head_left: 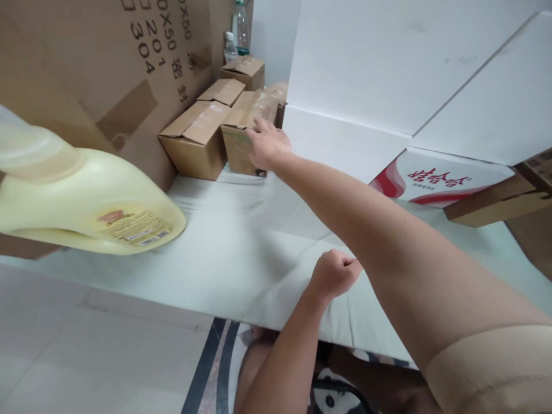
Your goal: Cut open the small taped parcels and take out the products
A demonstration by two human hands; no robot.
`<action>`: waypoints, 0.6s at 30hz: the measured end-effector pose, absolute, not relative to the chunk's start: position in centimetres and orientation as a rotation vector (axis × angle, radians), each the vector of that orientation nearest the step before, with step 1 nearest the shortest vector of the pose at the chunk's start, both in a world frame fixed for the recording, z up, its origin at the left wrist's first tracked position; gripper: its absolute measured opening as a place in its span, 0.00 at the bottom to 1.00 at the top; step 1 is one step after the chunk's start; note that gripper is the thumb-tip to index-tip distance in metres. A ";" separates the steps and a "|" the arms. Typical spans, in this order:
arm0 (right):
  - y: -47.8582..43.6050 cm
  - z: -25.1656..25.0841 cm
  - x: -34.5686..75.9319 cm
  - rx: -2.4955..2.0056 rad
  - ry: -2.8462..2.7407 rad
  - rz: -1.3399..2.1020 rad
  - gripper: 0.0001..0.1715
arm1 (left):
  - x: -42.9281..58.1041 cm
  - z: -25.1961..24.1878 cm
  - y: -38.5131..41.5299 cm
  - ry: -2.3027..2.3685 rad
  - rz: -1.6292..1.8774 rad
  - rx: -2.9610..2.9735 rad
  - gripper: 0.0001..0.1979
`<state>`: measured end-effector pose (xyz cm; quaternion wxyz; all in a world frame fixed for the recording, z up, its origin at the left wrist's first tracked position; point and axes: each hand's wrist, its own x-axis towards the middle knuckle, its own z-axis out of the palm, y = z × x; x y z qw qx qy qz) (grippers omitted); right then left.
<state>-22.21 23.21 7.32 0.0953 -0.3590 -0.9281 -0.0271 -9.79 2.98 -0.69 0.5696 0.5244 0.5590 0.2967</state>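
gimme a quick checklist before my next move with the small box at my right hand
1. Right hand at the small box: ok, fingers over its near top edge.
2. Firm hold: cannot tell, the grip is partly hidden.
3. Left hand on the box too: not ok, it is curled and apart from it.
4. Free space on the box's left: not ok, a neighbouring box sits close beside it.
5. Yellow jug away from both hands: ok, off to the left.
6. Box contents: cannot tell, the top covers them.

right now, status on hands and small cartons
Right hand at one small carton. Left hand curled over table. Carton top taped. Second carton close on its left.
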 end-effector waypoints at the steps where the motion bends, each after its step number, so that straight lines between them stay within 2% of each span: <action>1: 23.3 7.1 -22.4 -1.055 -2.743 -0.100 0.25 | -10.3 -0.7 3.0 1.292 0.745 1.198 0.19; 4: 23.5 6.7 -22.6 -1.023 -2.720 -0.043 0.22 | -11.4 -0.7 2.9 1.268 0.833 1.132 0.19; 8: 25.2 7.0 -22.8 -1.094 -2.608 0.014 0.23 | -11.6 -0.5 2.7 1.233 0.876 1.104 0.19; 12: 27.2 7.4 -23.5 -1.177 -2.575 0.002 0.16 | -11.5 -0.6 2.3 1.287 0.899 1.113 0.18; 18: 26.1 8.2 -23.5 -1.229 -2.505 0.096 0.14 | -11.5 -0.9 2.7 1.298 0.988 1.106 0.19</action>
